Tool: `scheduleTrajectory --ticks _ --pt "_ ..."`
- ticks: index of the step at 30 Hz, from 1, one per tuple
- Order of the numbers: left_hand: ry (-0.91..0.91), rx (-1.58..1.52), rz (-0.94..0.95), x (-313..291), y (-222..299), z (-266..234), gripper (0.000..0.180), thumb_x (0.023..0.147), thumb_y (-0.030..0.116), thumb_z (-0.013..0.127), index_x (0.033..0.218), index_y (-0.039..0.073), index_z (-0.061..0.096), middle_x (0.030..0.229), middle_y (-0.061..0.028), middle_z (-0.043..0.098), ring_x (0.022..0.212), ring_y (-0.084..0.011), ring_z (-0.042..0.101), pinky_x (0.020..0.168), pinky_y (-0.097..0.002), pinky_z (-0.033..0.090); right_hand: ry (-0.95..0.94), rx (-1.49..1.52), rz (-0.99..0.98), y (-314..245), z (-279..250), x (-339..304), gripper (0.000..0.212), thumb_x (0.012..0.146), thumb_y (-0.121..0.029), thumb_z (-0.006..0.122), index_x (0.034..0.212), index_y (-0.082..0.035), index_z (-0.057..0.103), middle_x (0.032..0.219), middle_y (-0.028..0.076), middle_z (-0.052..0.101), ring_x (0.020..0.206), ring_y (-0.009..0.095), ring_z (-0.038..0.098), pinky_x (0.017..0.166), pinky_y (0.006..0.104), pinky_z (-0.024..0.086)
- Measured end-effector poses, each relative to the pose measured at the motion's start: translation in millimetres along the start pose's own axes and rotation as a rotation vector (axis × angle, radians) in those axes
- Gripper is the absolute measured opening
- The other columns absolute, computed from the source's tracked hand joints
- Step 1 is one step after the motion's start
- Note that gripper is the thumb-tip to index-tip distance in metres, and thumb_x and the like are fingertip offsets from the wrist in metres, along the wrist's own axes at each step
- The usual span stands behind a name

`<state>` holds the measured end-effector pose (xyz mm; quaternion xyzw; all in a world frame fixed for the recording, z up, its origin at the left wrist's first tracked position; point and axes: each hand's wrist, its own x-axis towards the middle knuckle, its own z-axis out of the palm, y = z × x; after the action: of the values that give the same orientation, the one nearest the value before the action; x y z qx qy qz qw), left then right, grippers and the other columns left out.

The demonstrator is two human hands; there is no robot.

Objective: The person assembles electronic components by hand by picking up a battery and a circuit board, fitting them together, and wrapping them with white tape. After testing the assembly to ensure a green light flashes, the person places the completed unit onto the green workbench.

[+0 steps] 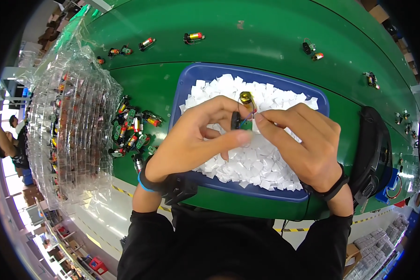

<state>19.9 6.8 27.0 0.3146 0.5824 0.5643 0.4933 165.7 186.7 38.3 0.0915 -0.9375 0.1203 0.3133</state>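
Above a blue plastic tub full of small white paper pieces, my two hands meet at a small battery assembly. It has a shiny yellow-gold cylindrical cell, a black part and thin wires. My left hand grips the black part between thumb and fingers. The cell sticks up beyond my fingertips. My right hand is closed in a pinch right beside the wires, just below the cell. What lies between its fingertips is too small to make out.
Left of the tub lies a pile of battery and circuit-board assemblies. Beyond it stands a tall stack of clear plastic trays. More assemblies lie along the green table's far side. A black case stands at right. Another person is far left.
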Motion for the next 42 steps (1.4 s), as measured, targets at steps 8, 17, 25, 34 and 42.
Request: scheduleTrajectory --ticks 8,17,25,34,42 --pt "0.083 0.025 0.101 -3 2 3 0.028 0.094 0.006 0.07 0.119 -0.001 0.058 0.108 -0.0088 0.066 0.088 -0.0132 0.063 0.06 -0.0265 0.055 -0.063 0.086 0.088 -6 -3 1 0.023 0.073 -0.002 0.082 0.092 -0.003 0.069 0.087 0.008 0.072 0.072 0.021 0.069 0.055 0.0304 0.052" --pt "0.241 0.765 0.426 1 -12 14 0.019 0.094 0.003 0.067 0.111 -0.001 0.06 0.097 -0.0071 0.068 0.082 -0.0127 0.063 0.058 -0.0269 0.05 -0.142 0.341 0.503 -4 5 -2 0.013 0.086 -0.001 0.075 0.094 0.002 0.065 0.087 0.01 0.07 0.072 0.021 0.07 0.061 0.0296 0.054" --pt "0.247 0.444 0.361 0 -15 12 0.008 0.1 0.008 0.059 0.105 0.002 0.057 0.079 -0.0064 0.064 0.058 -0.0115 0.055 0.054 -0.0272 0.041 -0.187 0.206 0.567 9 -5 0 0.013 0.092 0.001 0.068 0.105 0.002 0.067 0.096 0.01 0.071 0.081 0.019 0.071 0.066 0.0291 0.055" --pt "0.041 0.354 0.225 -6 -10 11 0.008 0.1 0.006 0.052 0.106 0.001 0.053 0.092 -0.0068 0.066 0.073 -0.0084 0.054 0.064 -0.0262 0.044 -0.165 0.74 0.479 -1 -5 0 0.03 0.089 -0.002 0.072 0.118 0.0 0.069 0.102 0.012 0.071 0.089 0.023 0.069 0.073 0.0299 0.056" --pt "0.245 0.49 0.348 0 -21 22 0.015 0.093 0.005 0.06 0.106 0.005 0.053 0.077 -0.0066 0.065 0.051 -0.0124 0.048 0.049 -0.0299 0.035 -0.19 0.475 0.326 -4 -10 1 0.032 0.079 -0.005 0.082 0.108 0.0 0.07 0.095 0.01 0.072 0.082 0.024 0.066 0.074 0.0319 0.054"
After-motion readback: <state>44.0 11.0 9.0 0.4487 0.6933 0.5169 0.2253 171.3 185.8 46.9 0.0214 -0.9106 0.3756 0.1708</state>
